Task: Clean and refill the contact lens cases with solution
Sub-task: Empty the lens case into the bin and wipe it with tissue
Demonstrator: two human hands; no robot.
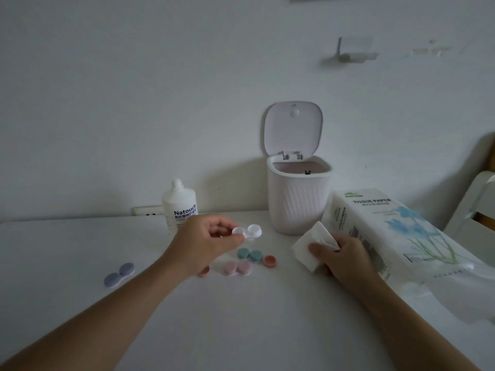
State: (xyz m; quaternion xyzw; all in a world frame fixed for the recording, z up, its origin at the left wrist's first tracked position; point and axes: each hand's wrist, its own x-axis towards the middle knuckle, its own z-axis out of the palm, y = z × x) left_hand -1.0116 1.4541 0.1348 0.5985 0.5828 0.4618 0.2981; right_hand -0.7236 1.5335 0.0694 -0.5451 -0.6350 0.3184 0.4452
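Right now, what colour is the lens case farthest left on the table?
Purple lens case, best seen in the head view.

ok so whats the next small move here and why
Probably bring the folded white tissue in the right hand across to the small white contact lens case pinched in the left hand and wipe its wells: the case looks open, held above the table, and the tissue is ready.
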